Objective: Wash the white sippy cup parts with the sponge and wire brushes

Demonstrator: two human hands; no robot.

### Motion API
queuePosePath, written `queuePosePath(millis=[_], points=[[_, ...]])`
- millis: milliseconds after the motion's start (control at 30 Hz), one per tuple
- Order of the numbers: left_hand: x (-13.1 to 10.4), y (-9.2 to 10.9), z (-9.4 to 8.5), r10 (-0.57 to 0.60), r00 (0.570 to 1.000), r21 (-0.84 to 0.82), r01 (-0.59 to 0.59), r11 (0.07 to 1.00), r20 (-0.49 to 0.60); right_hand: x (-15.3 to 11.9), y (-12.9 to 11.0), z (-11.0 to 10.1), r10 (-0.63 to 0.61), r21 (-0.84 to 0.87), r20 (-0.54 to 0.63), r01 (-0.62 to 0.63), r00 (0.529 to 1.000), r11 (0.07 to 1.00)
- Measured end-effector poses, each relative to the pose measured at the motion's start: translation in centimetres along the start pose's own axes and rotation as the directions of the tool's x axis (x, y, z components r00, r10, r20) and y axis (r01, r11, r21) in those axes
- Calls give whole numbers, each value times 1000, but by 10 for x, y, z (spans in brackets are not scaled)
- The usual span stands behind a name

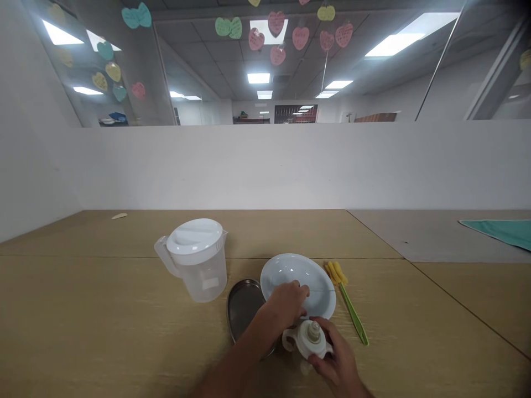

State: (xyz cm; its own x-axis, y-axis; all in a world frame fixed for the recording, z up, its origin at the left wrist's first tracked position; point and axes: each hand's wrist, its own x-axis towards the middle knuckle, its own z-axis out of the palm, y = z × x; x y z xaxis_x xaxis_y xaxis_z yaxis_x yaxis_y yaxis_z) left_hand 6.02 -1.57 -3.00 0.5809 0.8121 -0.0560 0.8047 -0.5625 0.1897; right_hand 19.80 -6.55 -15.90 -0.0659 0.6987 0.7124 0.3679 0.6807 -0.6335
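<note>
A white two-handled bottle top with a clear teat (313, 334) is gripped by my right hand (338, 362) near the front edge of the view. My left hand (288, 304) reaches over the near left rim of a white oval bowl (286, 268), its fingers bent; whether it holds anything is hidden. Beneath and left of my left forearm lies a dark metal oval tray (244, 304). Right of the bowl is a brush with a yellow sponge head and green handle (352, 312).
A clear plastic pitcher with a white lid (205, 276) stands left of the tray. A teal cloth (501, 229) lies at the far right. One small pale flat piece (119, 215) is at the back left of the brown table (103, 309). Behind is a white wall with windows.
</note>
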Motion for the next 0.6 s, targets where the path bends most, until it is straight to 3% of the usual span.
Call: queuePosePath(millis=[233,400,467,600], points=[[-6,1,-14,23,1000,-9,-23,1000,16,1,-1,-1,11,0,11,-11,1000,1000],[-26,17,-36,249,967,-158,-255,954,-55,-8,11,4,14,-1,-24,-14,1000,1000],[-34,22,-41,329,944,-233,-327,916,-32,-12,16,5,2,-32,-32,-3,999,999],[-43,23,-40,381,923,-277,-351,894,59,-12,17,4,-69,-100,-60,63,996,993]])
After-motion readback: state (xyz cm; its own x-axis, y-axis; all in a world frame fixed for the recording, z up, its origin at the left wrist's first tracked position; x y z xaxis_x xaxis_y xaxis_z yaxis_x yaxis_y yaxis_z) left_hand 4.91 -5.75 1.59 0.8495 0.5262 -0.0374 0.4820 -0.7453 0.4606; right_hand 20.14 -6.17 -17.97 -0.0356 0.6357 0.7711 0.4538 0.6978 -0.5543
